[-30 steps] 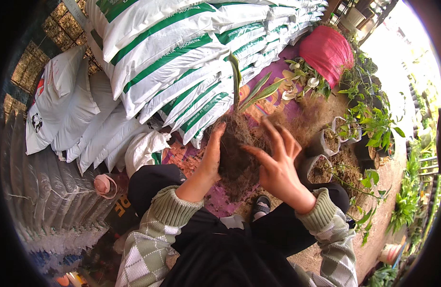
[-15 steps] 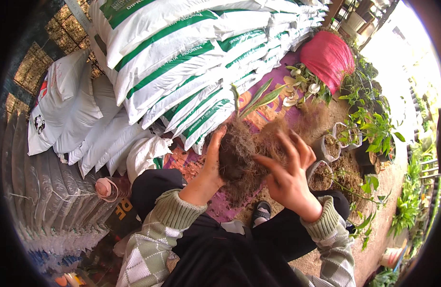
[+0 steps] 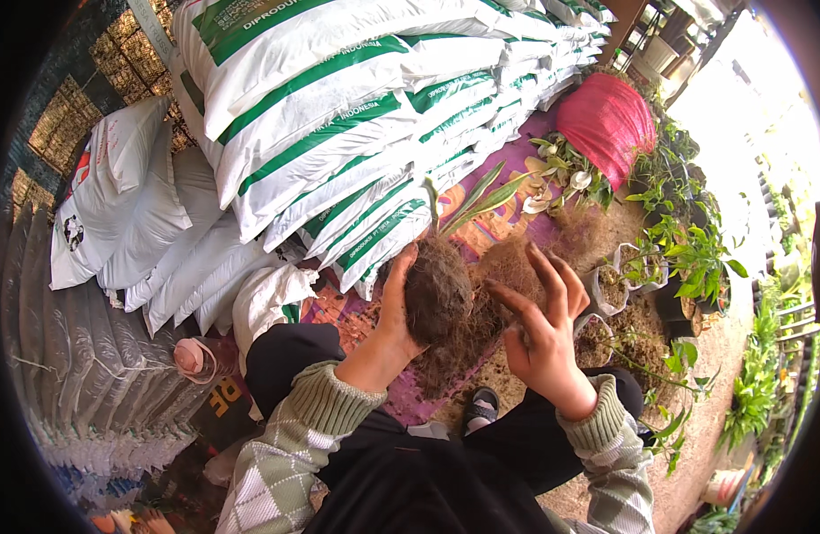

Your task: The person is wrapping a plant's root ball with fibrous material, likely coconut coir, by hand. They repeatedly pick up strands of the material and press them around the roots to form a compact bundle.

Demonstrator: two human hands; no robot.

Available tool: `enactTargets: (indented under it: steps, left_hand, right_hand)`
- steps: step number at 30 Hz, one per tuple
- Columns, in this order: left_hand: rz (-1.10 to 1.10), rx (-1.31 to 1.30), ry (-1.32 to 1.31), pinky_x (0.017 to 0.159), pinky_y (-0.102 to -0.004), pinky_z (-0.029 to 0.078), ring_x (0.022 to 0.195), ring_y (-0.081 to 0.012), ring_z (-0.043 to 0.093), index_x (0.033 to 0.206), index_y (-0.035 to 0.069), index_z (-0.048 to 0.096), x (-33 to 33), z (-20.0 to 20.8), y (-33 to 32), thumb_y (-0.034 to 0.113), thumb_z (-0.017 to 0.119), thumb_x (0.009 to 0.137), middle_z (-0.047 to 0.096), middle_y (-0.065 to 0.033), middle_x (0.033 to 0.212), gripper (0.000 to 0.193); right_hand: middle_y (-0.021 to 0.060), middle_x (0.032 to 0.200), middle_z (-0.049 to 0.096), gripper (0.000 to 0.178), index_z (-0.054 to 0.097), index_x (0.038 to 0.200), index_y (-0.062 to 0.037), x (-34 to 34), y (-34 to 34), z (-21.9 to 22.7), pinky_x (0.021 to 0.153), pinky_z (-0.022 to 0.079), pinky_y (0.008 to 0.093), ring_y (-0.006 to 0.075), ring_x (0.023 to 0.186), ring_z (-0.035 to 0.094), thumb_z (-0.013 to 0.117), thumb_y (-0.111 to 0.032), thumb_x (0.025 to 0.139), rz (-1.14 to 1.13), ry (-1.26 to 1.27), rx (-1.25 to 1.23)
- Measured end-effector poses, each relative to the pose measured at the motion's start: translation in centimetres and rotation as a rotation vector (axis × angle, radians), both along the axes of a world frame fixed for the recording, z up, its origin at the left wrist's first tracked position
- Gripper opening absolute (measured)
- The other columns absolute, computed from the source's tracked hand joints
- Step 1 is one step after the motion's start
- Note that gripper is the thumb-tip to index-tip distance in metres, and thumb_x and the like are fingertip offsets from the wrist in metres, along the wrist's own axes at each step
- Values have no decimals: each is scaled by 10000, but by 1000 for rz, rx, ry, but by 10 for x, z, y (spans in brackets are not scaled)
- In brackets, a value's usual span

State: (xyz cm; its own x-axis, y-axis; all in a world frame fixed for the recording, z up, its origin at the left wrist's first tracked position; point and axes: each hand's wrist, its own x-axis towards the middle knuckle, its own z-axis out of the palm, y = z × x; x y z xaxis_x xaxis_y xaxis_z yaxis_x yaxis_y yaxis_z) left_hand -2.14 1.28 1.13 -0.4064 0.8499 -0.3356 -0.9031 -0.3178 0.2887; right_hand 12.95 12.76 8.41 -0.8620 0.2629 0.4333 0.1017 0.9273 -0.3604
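Head view, catalogued by me from a distance. Item: root ball [image 3: 438,294], dark, fibrous, rounded, raised over a purple patterned mat [image 3: 524,158] between the hands, with long pale-edged leaves [image 3: 490,202] rising from its top. Item: left hand [image 3: 392,327], clamped on the root ball at its left side, some fingers hidden behind it. Item: right hand [image 3: 551,341], fingers spread apart, tips near loose root fibres [image 3: 510,265]; I cannot tell whether they touch. Handling, in my judgement: fairly light, soft and crumbly, rough rather than slippery, fine roots easily torn, leaves stiffish but liable to crease. Best hold, I judge: palm cupped around the compact core, supported from below, never by leaves or trailing fibres. Surroundings: stacked white-and-green sacks [image 3: 339,133] beyond; red sack [image 3: 606,116] at upper right; soil-filled bags [image 3: 597,292] beside the right hand.
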Motion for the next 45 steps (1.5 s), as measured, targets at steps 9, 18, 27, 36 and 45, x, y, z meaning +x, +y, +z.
enactTargets:
  steps: [9,18,27,36,45]
  left_hand:
    - [-9,-78,-32,805,-426,556,919,-258,652,1256,52,529,3,18,-7,447,303,962,634,-116,1101,541]
    - [36,-116,87,915,-383,508,1046,-230,613,1258,70,533,10,11,2,460,303,972,618,-100,1166,535]
    - [46,-48,47,825,-406,553,955,-230,654,1197,104,554,6,-8,0,407,456,932,646,-97,1083,415]
    - [31,-179,4,824,-411,551,943,-225,657,1164,96,565,10,10,-7,408,478,930,655,-89,1054,400]
    - [-16,-214,1,896,-399,509,1042,-222,616,1240,90,547,16,0,2,383,482,960,628,-91,1151,410]
  right_hand:
    - [67,1447,408,567,681,1119,-284,-4,-8,-7,974,242,475,331,1272,363,627,-38,611,72,-80,160]
    - [27,1467,377,507,648,1147,-357,-2,-22,-14,946,193,535,297,1290,318,662,-171,676,-4,-73,398]
    - [75,1422,401,542,712,1058,-360,4,-6,-16,993,243,477,324,1240,361,624,-69,609,163,35,338]
    - [50,1446,391,590,682,1096,-389,15,-24,-32,983,224,495,324,1261,354,591,-40,630,28,-103,477]
    - [68,1492,329,599,648,1155,-337,12,-29,-35,962,192,555,327,1303,323,624,-51,630,62,-109,303]
